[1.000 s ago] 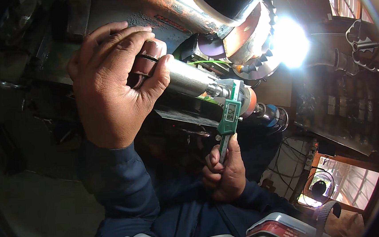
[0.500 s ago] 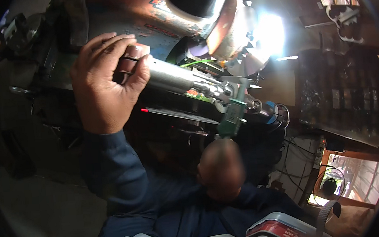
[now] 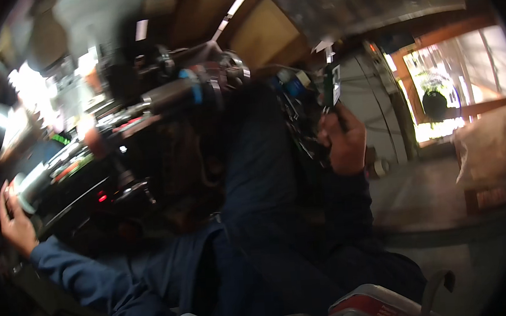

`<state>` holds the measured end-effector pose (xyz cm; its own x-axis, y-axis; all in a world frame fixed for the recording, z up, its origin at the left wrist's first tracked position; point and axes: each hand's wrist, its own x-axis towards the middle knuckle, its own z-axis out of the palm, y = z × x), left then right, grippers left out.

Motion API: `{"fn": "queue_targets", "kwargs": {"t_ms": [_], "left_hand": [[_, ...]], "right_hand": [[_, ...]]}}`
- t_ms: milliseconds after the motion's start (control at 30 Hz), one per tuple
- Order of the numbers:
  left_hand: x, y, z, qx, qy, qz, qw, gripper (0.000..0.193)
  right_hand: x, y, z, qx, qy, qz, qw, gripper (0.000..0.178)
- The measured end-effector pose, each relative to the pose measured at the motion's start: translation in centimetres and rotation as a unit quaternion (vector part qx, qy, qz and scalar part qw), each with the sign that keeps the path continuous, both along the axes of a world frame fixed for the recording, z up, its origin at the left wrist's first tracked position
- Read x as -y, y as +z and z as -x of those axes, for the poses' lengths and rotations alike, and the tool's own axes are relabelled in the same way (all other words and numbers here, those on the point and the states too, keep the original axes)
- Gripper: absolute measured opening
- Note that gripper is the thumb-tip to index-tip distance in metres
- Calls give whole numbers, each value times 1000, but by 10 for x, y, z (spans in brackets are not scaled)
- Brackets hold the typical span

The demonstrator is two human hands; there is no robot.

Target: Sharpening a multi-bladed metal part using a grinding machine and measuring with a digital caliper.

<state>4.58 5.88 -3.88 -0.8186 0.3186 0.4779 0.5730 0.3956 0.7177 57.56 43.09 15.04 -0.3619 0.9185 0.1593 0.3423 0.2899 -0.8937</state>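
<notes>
At the left, my left hand [image 3: 15,223] is on the near-left end of a shiny metal cylinder [image 3: 40,177], its fingers curved about that end; motion blur softens the details. The cylinder lies in line with a long metal shaft assembly [image 3: 165,96] on the machine, with a blue band farther along. Well away to the right, my right hand [image 3: 345,142] is closed on a green digital caliper [image 3: 332,86], raised with its jaws pointing up. The caliper is apart from the cylinder.
A bright lamp glare [image 3: 33,86] lights the machine at upper left. At right are a window with a fan [image 3: 436,103] before it and a brown paper-like sheet [image 3: 484,146]. Dark cables hang along the pale wall [image 3: 372,89]. My knee [image 3: 258,151] rises mid-view.
The view has swung toward the right, so the machine now sits farther left. My right hand has carried the caliper off the shaft to the right. My left hand stays at the cylinder's end.
</notes>
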Motion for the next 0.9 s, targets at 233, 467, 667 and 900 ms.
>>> {"fn": "queue_targets", "kwargs": {"t_ms": [233,467,667,900], "left_hand": [[10,-11,33,6,-13,63,998,38],[32,-22,70,3,19,159,987,37],[36,-24,83,-41,62,227,971,34],[61,-31,139,-53,59,255,964,36]], "right_hand": [[-94,-66,-197,192,-278,-286,897,44],[-108,-177,-314,358,-503,-17,786,66],[-85,-199,-323,568,-449,78,685,64],[-84,-229,-343,616,-405,159,656,64]]}}
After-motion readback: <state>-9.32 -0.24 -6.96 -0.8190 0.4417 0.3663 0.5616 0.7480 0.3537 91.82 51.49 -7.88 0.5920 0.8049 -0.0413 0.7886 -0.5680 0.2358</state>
